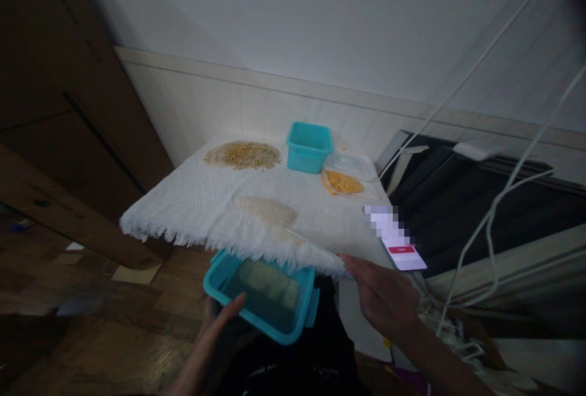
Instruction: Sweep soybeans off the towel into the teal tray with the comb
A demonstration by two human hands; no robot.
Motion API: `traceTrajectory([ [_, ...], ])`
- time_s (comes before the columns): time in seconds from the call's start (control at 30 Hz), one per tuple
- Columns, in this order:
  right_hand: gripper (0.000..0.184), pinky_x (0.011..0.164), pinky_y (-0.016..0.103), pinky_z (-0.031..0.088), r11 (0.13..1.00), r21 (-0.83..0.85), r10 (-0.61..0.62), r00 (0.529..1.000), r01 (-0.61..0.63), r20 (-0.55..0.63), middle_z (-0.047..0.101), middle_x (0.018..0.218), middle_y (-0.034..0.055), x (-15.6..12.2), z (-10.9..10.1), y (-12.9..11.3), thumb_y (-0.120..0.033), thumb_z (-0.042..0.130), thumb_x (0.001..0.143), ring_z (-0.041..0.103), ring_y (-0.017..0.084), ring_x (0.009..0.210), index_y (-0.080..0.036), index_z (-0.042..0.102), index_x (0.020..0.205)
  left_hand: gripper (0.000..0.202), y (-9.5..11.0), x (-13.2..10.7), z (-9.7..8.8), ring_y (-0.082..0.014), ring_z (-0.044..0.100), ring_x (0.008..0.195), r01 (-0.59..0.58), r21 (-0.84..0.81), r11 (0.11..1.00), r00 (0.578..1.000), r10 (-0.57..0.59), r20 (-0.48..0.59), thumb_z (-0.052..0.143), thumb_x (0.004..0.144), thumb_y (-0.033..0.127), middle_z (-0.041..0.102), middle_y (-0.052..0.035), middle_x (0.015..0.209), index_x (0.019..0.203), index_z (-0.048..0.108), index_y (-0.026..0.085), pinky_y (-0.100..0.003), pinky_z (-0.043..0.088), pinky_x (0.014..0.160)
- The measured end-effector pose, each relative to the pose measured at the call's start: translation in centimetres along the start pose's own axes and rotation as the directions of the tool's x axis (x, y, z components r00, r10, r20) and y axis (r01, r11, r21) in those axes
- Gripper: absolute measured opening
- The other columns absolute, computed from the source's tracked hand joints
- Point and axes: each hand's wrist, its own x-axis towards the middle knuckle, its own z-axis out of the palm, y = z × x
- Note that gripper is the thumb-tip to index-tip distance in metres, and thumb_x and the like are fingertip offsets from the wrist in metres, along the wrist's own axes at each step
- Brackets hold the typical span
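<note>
My left hand [224,323] grips a turquoise plastic box [286,338] from its left side, thumb over the rim. The box sits just under the fringed front edge of a white cloth [201,201], with a layer of pale rice-like grain [265,283] inside. At the cloth's front edge, my right hand [379,289] pinches a thin pale flat strip [315,249], whose exact kind I cannot make out. The strip slants over the cloth beside a low pile of the same pale grain [270,210].
Yellowish beans [247,155] lie heaped at the back left of the cloth. A second turquoise box [309,149] stands near the wall, beside a clear lid [350,167] and a yellow bundle [341,182]. A lit phone [396,240] rests at the right edge; white cables [492,219] hang beyond.
</note>
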Motion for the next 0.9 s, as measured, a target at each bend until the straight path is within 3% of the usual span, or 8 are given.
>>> traceTrajectory([
  [0.17,0.050,0.077,0.028,0.072,0.998,0.017,0.065,0.996,-0.066,0.057,0.091,0.111,-0.0026,1.5,1.8,0.4,-0.006,0.051,0.099,0.089,0.018,0.086,-0.033,0.085,0.124,0.086,0.3,-0.3,0.1,-0.0428,0.076,0.132,-0.010,-0.019,1.000,1.000,0.010,0.011,0.099,0.078,0.032,0.073,-0.0112,0.144,0.151,0.056,0.041,-0.063,0.067,0.102],
  [0.43,0.055,0.080,0.028,0.072,0.987,0.152,0.030,0.996,-0.043,0.086,0.090,0.113,-0.0035,3.5,3.2,0.3,-0.006,0.053,0.097,0.088,0.017,0.089,-0.035,0.082,0.134,0.083,0.2,0.1,-0.1,-0.0424,0.077,0.130,-0.008,0.002,1.000,1.000,0.008,0.005,0.098,0.080,0.033,0.072,-0.0120,0.146,0.150,0.054,0.039,-0.061,0.068,0.102],
  [0.67,0.062,0.085,0.024,0.071,0.987,0.150,-0.065,0.997,0.058,0.048,0.090,0.119,-0.0022,3.6,2.9,-1.0,-0.002,0.052,0.097,0.088,0.015,0.095,-0.035,0.078,0.143,0.092,0.1,-0.6,0.6,-0.0415,0.075,0.134,0.016,-0.031,0.999,1.000,-0.015,0.023,0.102,0.075,0.030,0.074,-0.0115,0.149,0.153,0.054,0.041,-0.059,0.067,0.105],
  [0.9,0.055,0.083,0.021,0.070,0.983,0.150,-0.116,0.990,0.103,0.084,0.090,0.112,-0.0030,3.9,1.1,-3.3,0.000,0.045,0.097,0.088,0.013,0.092,-0.029,0.082,0.125,0.097,0.1,-0.2,0.4,-0.0440,0.074,0.135,0.010,0.010,1.000,1.000,-0.010,0.017,0.104,0.072,0.032,0.069,-0.0125,0.153,0.153,0.052,0.040,-0.059,0.068,0.101],
])
